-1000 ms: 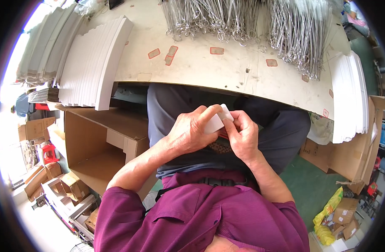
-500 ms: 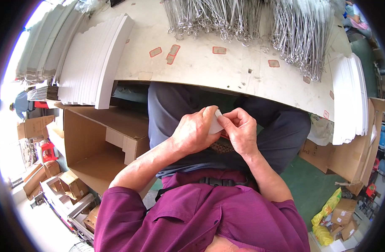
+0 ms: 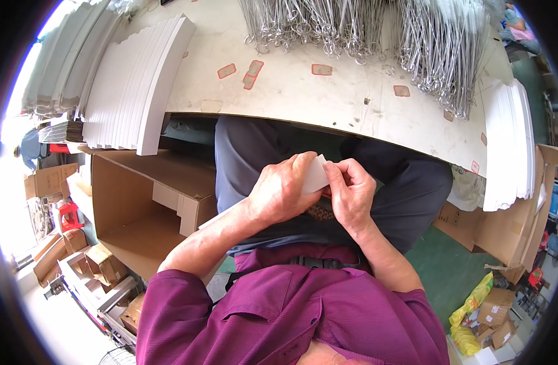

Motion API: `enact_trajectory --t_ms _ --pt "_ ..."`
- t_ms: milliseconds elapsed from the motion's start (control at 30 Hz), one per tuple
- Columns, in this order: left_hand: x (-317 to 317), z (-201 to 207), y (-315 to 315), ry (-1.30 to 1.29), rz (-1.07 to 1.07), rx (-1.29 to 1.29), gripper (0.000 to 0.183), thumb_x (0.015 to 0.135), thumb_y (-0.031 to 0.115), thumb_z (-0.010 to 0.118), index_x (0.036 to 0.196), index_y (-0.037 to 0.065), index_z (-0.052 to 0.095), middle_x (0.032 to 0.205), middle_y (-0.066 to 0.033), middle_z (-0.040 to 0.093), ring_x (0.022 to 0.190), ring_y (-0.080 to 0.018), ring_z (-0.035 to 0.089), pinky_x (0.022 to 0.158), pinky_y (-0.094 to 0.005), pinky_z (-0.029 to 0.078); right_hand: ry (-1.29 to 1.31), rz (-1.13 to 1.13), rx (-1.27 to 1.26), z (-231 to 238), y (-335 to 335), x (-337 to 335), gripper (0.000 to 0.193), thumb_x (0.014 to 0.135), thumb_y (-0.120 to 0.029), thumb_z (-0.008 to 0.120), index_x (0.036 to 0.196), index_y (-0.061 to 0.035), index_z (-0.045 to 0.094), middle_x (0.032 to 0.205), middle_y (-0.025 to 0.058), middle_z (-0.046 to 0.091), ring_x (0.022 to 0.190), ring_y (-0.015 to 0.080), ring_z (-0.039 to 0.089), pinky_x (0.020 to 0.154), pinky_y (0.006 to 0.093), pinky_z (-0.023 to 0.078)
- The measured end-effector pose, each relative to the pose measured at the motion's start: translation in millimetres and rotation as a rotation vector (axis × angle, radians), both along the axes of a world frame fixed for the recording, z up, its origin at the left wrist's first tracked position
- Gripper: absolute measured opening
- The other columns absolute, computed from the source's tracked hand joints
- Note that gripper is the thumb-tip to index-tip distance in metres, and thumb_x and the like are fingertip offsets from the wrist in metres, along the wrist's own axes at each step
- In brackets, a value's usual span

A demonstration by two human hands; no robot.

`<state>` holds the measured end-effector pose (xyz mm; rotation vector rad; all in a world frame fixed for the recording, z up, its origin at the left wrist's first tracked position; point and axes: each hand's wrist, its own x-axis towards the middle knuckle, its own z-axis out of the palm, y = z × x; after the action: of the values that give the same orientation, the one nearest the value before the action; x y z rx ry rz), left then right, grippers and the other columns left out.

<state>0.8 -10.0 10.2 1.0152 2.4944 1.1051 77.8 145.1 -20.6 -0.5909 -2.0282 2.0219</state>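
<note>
My left hand [image 3: 283,190] is closed around a long, narrow white box [image 3: 316,174] held above my lap. The box's far end shows between my two hands, and more white shows along my left forearm; its middle is hidden by that hand and arm. At this end my right hand [image 3: 354,193] pinches the edge or flap with thumb and forefinger, the other fingers curled in. Whether the end is folded closed cannot be made out.
Ahead is a worktable [image 3: 279,91] with bundles of looped metal wire rods [image 3: 327,30] at the back. White boxes [image 3: 129,85] stand in a row at left, and a white stack [image 3: 509,143] at right. An open carton [image 3: 139,213] sits left of my legs.
My right hand has shifted slightly to the right and a little more of the white box end shows between my hands. The left hand keeps its hold.
</note>
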Motion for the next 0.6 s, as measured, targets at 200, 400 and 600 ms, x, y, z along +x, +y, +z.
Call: enact_trajectory --t_ms 200,400,600 --pt "-2 2 -3 0.013 0.022 0.026 0.060 0.077 0.017 0.085 0.127 0.000 0.057 0.104 -0.0240 0.073 0.092 -0.0435 0.074 0.077 -0.0484 0.062 0.120 0.092 0.035 -1 -3 7 0.023 0.101 -0.015 0.074 0.116 0.0019 0.071 0.092 0.0053 0.072 0.079 0.0068 0.065 0.069 0.0243 0.053" --pt "-4 0 -3 -0.017 0.036 -0.019 0.061 0.076 0.017 0.084 0.129 0.001 0.057 0.104 -0.0240 0.073 0.094 -0.0430 0.074 0.078 -0.0475 0.062 0.200 0.103 0.006 -6 -16 8 0.044 0.098 -0.013 0.075 0.138 0.0015 0.064 0.108 0.0119 0.074 0.090 0.0141 0.071 0.079 0.0296 0.059" --pt "-8 -1 -5 -0.020 0.026 -0.008 0.061 0.076 0.014 0.083 0.129 0.000 0.057 0.105 -0.0247 0.073 0.094 -0.0434 0.074 0.079 -0.0480 0.062 0.216 0.164 0.205 -3 -12 3 0.044 0.097 -0.011 0.076 0.137 0.0030 0.064 0.095 0.0143 0.074 0.083 0.0187 0.073 0.074 0.0308 0.059"
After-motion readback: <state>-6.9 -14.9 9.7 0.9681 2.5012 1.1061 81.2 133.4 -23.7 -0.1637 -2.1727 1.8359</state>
